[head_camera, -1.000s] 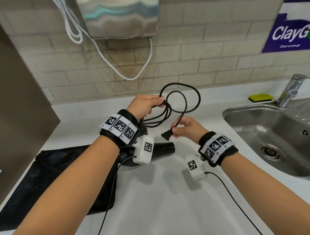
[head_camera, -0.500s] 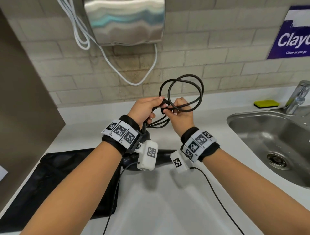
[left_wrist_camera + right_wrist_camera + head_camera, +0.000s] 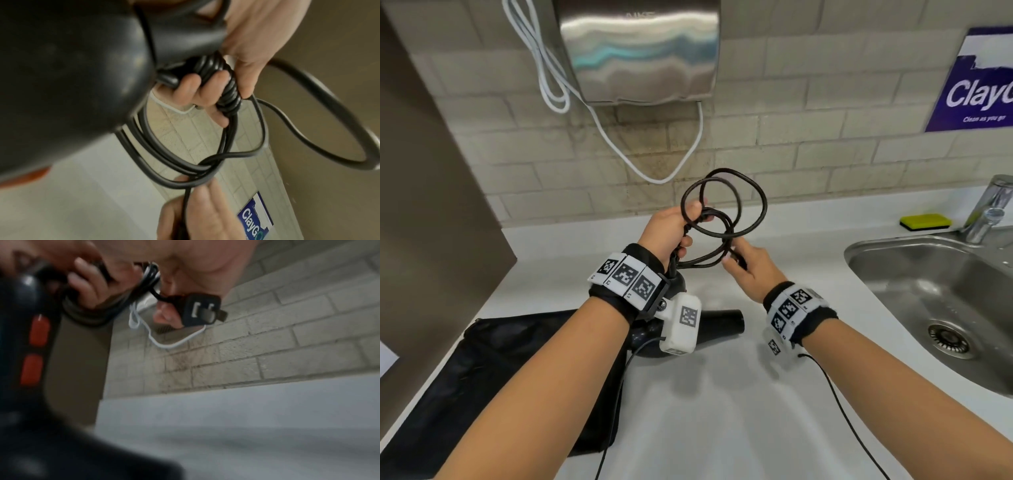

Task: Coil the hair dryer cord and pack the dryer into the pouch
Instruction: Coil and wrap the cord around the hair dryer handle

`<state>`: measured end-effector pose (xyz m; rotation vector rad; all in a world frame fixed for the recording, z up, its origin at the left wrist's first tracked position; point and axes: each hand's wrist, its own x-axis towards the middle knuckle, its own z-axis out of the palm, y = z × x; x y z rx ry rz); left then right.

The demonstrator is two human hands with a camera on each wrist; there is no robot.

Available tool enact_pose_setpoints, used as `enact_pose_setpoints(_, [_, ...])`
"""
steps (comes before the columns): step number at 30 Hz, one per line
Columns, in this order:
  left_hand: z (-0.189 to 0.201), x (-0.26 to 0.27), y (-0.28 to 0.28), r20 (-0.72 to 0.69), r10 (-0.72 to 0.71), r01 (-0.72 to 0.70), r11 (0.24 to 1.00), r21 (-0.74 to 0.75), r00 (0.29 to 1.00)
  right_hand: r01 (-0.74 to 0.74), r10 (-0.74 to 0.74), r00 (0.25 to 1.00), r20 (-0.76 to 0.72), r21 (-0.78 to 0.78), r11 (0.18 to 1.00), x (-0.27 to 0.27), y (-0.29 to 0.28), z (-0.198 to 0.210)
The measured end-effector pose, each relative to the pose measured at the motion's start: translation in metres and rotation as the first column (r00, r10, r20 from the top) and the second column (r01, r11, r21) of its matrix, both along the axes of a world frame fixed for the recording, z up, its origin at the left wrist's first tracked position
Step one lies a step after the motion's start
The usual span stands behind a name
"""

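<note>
Above counter: two hands, one coiled cord.

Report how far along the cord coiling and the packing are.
Done: most of the cord is gathered in loops gripped by the left hand.
In hand: the right hand pinches the plug, its tail end not yet secured.
Left: the hair dryer sits outside the black pouch, which lies flat on the counter.
</note>
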<state>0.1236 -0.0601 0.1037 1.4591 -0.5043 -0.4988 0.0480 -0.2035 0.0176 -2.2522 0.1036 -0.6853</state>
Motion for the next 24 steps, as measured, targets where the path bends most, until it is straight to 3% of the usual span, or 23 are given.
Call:
enact_pose_setpoints(4, [-0.003,-0.005,-0.005,0.036,0.012,-0.013,1.0,0.017,0.999,0.177,-0.188,0.979,-0.085,-0.123,0.977,-0.009,-0.024,-0.02])
enact_pose_setpoints(8, [-0.003,-0.005,-0.007,0.021,0.045,-0.046,0.999,0.026,0.999,0.338,-0.374,0.895,-0.245,-0.177,0.924,-0.01,-0.039,-0.024])
enact_pose_setpoints(13, [-0.003,-0.006,-0.009,0.026,0.071,-0.072,0.997,0.028,0.997,0.41,-0.443,0.779,-0.444,-0.173,0.895,-0.009,-0.049,-0.026])
enact_pose_setpoints(18, [-0.002,-0.006,-0.009,0.0,0.105,-0.105,0.994,0.034,0.994,0.37,-0.489,0.597,-0.636,-0.323,0.871,-0.013,-0.054,-0.029])
enact_pose_setpoints(24, [-0.002,-0.006,-0.006,-0.023,0.112,-0.112,0.994,0.004,0.993,0.134,-0.534,0.402,-0.744,-0.529,0.838,-0.029,-0.051,-0.036])
